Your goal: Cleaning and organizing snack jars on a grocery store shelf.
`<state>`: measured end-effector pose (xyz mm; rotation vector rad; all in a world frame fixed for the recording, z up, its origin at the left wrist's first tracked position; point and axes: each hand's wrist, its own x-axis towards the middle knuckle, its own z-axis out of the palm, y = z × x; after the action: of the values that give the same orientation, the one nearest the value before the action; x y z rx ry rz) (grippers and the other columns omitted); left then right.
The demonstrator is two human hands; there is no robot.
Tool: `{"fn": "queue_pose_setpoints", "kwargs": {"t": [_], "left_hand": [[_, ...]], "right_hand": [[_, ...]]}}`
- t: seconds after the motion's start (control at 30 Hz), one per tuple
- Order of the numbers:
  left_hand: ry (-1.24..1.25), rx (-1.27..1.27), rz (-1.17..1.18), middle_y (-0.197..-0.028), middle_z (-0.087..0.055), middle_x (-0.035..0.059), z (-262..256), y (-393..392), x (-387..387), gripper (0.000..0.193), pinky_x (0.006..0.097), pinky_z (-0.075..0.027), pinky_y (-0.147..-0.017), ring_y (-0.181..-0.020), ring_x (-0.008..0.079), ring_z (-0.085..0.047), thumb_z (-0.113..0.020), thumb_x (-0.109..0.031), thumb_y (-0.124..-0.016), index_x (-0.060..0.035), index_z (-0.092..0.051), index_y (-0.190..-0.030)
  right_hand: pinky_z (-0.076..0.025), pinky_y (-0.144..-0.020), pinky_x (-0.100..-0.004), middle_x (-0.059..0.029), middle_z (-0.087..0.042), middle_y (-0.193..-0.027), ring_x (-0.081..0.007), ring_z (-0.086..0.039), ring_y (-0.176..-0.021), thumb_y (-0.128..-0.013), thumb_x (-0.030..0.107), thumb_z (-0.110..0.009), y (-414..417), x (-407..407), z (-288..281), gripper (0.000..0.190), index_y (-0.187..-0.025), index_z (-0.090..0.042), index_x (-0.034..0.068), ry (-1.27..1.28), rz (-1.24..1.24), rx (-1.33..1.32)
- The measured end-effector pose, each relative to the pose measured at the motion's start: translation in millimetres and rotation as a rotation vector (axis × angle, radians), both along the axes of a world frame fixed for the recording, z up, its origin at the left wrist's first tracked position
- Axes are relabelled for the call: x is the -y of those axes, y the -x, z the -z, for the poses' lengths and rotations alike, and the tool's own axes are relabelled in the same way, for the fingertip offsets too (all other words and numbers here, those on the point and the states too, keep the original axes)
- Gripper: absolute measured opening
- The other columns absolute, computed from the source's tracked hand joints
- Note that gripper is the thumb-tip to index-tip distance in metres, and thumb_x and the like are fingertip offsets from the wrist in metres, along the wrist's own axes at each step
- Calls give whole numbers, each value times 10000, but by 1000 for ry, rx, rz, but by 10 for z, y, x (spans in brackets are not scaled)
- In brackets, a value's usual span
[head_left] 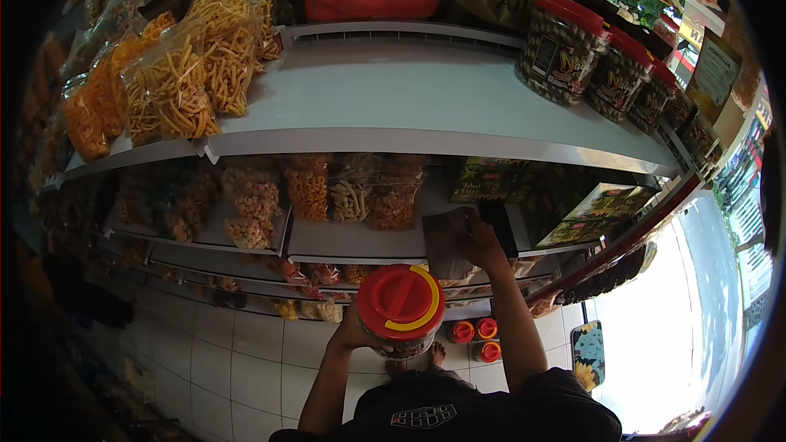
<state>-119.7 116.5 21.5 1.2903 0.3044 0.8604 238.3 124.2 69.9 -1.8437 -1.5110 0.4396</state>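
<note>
My left hand (356,326) grips a clear plastic jar (408,350) from its left side, in front of my body. The jar has a red screw lid (393,301) with a yellow carrying handle lying along its rim. Farther forward, my right hand (482,244) is closed on a dark cloth (447,239), which hangs over the front edge of the second shelf (362,248). Part of the cloth and the fingertips are hard to make out in the shade. Above both hands is the white top shelf (393,86).
Bagged stick snacks (184,86) fill the top shelf's left; red-lidded jars (562,52) line its right. Snack bags (350,190) and green boxes (583,212) occupy the second shelf. Three red-lidded jars (487,328) stand on the tiled floor (245,356), near a patterned mat (588,353).
</note>
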Motion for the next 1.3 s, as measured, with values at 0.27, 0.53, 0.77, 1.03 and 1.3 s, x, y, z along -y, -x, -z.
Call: {"fn": "queue_pose_setpoints", "kwargs": {"t": [0.27,0.53,0.77,1.03,1.3], "left_hand": [[59,17,59,-1559,-605,110,76,-92,-39,1455,468,-485,-1223,-1430,254,-595,-1160,-380,-383,-47,-444,-1606],[190,138,167,-1601,-577,113,222,-244,-97,1507,476,-479,-1234,-1455,262,-577,-1139,-484,-406,-40,-405,-1645],[414,179,148,-1591,-578,106,-331,-452,97,1448,461,-504,-1202,-1455,240,-576,-1002,-726,-538,-40,-385,-1655],[-150,46,-262,-1528,-559,190,-2293,-259,463,853,411,-415,-1224,-1461,272,-538,-775,-490,-1031,54,-391,-1563],[-855,-13,-167,-1504,-582,180,-3819,-542,-157,1076,441,-463,-1208,-1431,290,-577,-941,-462,-882,39,-333,-1615]], "right_hand": [[-579,-1000,-529,-308,-655,-1404,-532,-648,-1270,-919,128,-807,57,262,-112,848,-1644,-374,63,-151,21,262],[-350,-1308,-549,-187,-289,-1790,-344,-312,-1652,-857,625,-886,433,1071,-366,1281,-1762,-161,78,96,-635,-831],[-278,-1332,-464,-170,-380,-1739,-272,-358,-1606,-823,677,-884,701,1523,-673,1299,-1716,-245,-16,10,-498,-953],[-263,-1344,-481,-165,-289,-1778,-285,-286,-1648,-910,314,-928,813,1614,-1648,1231,-1758,-87,19,-252,-604,-1017],[-315,-1334,-498,-188,-269,-1775,-337,-301,-1639,-918,172,-916,602,958,-3153,1184,-1760,-91,60,-696,-775,-687]]}}
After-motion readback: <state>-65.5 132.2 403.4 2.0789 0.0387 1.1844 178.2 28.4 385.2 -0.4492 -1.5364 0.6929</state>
